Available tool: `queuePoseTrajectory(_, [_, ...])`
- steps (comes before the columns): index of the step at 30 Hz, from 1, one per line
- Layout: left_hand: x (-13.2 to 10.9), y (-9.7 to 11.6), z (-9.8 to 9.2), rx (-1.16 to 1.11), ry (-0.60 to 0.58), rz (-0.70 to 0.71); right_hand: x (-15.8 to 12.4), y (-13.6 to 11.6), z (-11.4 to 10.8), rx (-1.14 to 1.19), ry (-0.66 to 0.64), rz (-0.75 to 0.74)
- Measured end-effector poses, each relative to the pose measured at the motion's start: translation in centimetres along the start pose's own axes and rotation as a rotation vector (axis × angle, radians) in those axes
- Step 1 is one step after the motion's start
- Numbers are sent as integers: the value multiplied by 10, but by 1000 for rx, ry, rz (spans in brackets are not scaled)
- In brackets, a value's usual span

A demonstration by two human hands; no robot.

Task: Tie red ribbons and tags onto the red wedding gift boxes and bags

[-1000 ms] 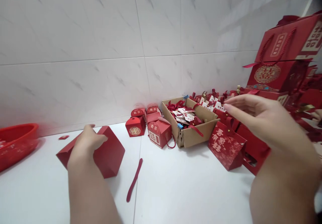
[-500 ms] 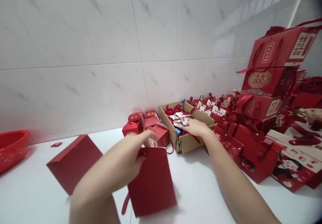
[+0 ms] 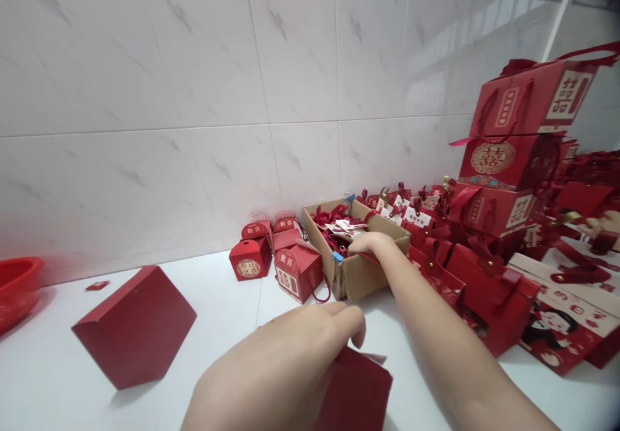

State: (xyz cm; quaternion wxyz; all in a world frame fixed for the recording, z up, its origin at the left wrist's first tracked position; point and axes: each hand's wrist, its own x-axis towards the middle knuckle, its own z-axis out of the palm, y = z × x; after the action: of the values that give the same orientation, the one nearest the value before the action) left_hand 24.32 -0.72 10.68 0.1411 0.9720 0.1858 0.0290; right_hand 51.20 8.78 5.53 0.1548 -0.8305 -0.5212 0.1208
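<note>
In the front of the view my left hand (image 3: pixel 310 347) is closed on the top edge of a plain red gift box (image 3: pixel 361 389), whose lower part runs out of the picture. A light flap sticks out at the box's top. My right hand (image 3: pixel 371 243) reaches into an open cardboard box (image 3: pixel 371 279) full of dark red ribbon pieces and small white-and-red cards (image 3: pixel 346 225). Its fingers are hidden behind the near wall, so I cannot make out what they touch.
Another red box (image 3: pixel 138 327) stands at the left, near a red plastic basin (image 3: pixel 17 289). Small printed boxes (image 3: pixel 298 273) sit beside the cardboard box. Stacked gift boxes (image 3: pixel 508 153) and several handled ones (image 3: pixel 489 289) crowd the right. Someone else's hand (image 3: pixel 603 224) shows at the right edge.
My left hand has moved right and nearer with the red gift box, uncovering the small printed boxes. My right hand has gone from the cards down deeper into the cardboard box.
</note>
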Motion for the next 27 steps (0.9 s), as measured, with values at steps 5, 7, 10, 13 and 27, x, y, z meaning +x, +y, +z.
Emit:
queuePoseTrajectory(5, [2,-10,0,35,26,-83,-11,2,10,114,143,39])
queuePoseTrajectory(7, [4,-15,-1,75,25,-126,-18,3,14,179,320,24])
queuePoseTrajectory(10, [11,-21,-3,106,91,-126,-23,6,17,296,586,-77])
queuePoseTrajectory(13, [22,-26,-6,94,170,-140,-22,9,14,414,789,-202])
queuePoseTrajectory(27, [51,-46,-4,-122,111,-54,-87,18,-39,884,1052,-504])
